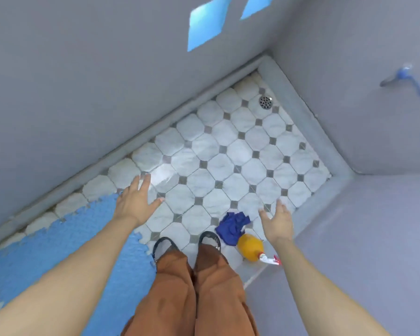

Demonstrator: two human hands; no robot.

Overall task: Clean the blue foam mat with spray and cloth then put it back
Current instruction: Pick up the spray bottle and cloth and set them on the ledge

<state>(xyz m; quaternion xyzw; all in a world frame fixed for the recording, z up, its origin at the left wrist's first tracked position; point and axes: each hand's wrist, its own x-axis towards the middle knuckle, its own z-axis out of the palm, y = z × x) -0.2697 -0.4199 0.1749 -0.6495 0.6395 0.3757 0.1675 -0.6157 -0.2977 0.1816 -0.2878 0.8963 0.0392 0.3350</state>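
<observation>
My left hand and right hand both spread, empty. Blue foam mat on tiled floor at my left. Cloth touching spray bottle by right foot. Best: crouch, grab these 2 first.

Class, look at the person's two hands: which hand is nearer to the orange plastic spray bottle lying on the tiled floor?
The right hand is nearer, open just above and right of the orange plastic spray bottle. The left hand is farther left, open beside the blue foam mat.
</observation>
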